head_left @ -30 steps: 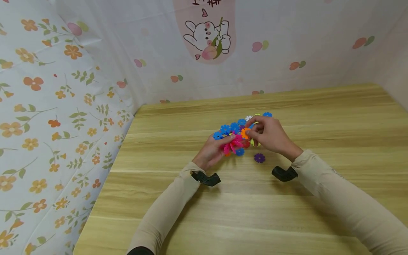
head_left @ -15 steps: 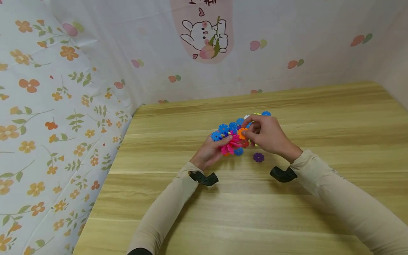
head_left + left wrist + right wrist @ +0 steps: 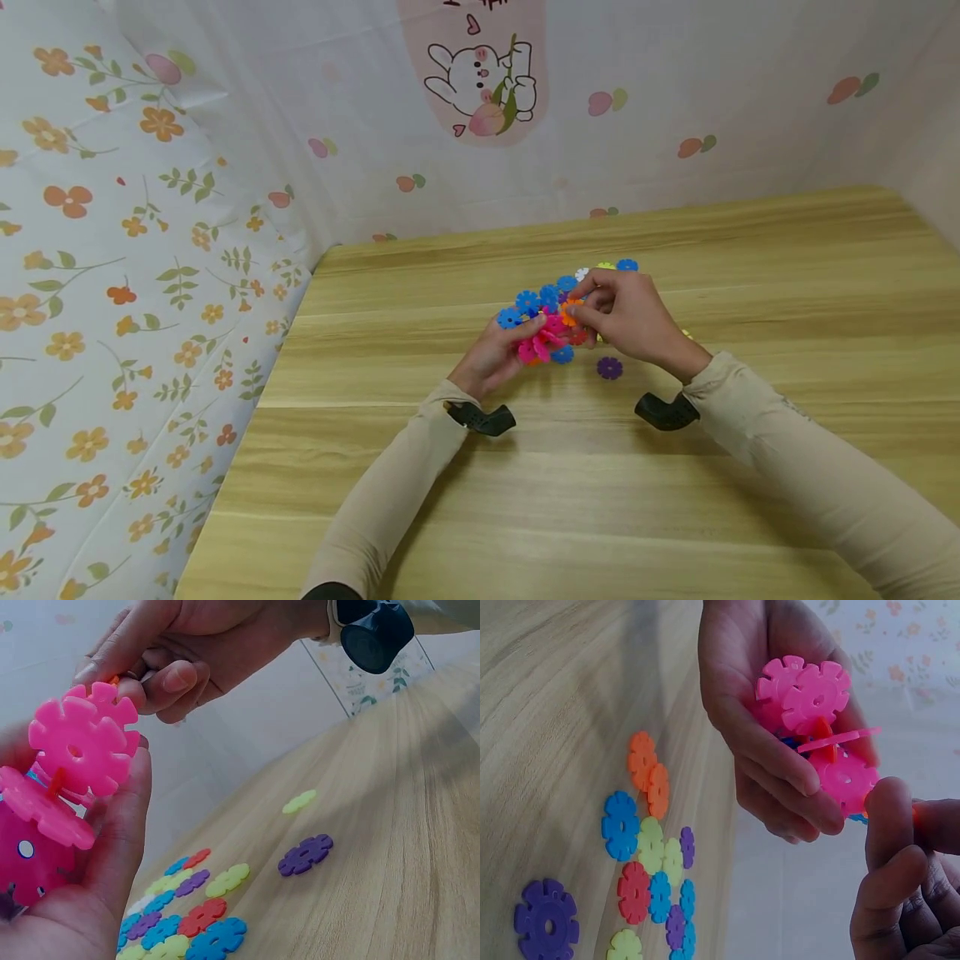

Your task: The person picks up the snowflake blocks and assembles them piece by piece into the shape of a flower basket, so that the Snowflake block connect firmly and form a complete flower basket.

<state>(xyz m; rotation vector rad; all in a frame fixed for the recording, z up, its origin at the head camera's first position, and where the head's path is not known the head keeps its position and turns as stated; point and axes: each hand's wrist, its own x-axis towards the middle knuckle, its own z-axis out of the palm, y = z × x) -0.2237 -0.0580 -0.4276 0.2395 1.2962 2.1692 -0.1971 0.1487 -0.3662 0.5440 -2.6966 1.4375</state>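
Note:
My left hand (image 3: pixel 491 354) holds a cluster of interlocked pink snowflake discs (image 3: pixel 534 347), thumb laid over it. In the right wrist view the cluster's notched discs (image 3: pixel 819 699) stand at several angles, with orange and blue bits between them. My right hand (image 3: pixel 639 318) pinches an orange snowflake disc (image 3: pixel 571 312) between thumb and index finger, right at the right side of the cluster. From the left wrist view, the right fingertips (image 3: pixel 88 673) are at the top of a pink disc, and most of the orange disc is hidden behind it.
Loose snowflake discs lie on the wooden table (image 3: pixel 420 500) behind and beneath the hands: several blue (image 3: pixel 620 825), yellow, red (image 3: pixel 634 892), orange and purple. One purple disc (image 3: pixel 610 367) lies apart, nearer the front. A patterned cloth (image 3: pixel 360 100) hangs behind the table.
The right hand has brought the orange disc slightly left, closer against the pink cluster, and keeps its pinch. The left hand's hold stays the same; the whole view shifts a little.

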